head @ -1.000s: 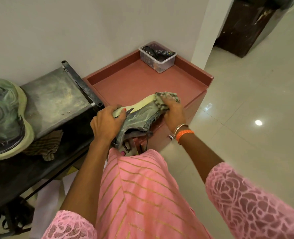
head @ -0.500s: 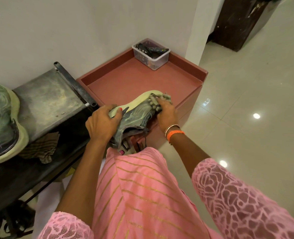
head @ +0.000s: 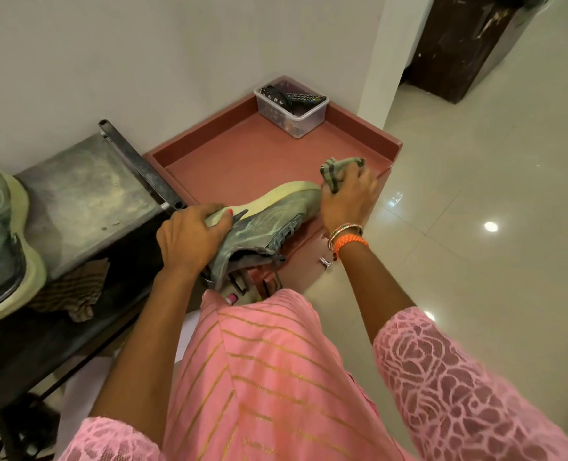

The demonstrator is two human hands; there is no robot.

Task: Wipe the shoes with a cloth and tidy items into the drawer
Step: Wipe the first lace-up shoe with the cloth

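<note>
A grey-green shoe [head: 269, 221] with a pale sole lies on its side over the front edge of the reddish cabinet top [head: 242, 161]. My left hand [head: 193, 237] grips its heel end. My right hand [head: 349, 201] holds a bunched checked cloth [head: 339, 168] against the shoe's toe. A second matching shoe [head: 0, 241] sits at the far left on the dark bench [head: 76, 201]. Below the held shoe, a drawer [head: 252, 284] stands partly open, its contents mostly hidden by my pink clothing.
A clear plastic box [head: 292, 111] with remote controls stands in the cabinet's back corner. A brown striped cloth [head: 73, 291] lies on the bench edge. A metal bar [head: 139, 164] runs along the bench's right side. Shiny tiled floor [head: 475, 227] spreads to the right.
My right hand with the cloth has slid along the shoe from its side up to the toe tip. My left hand keeps its hold on the heel.
</note>
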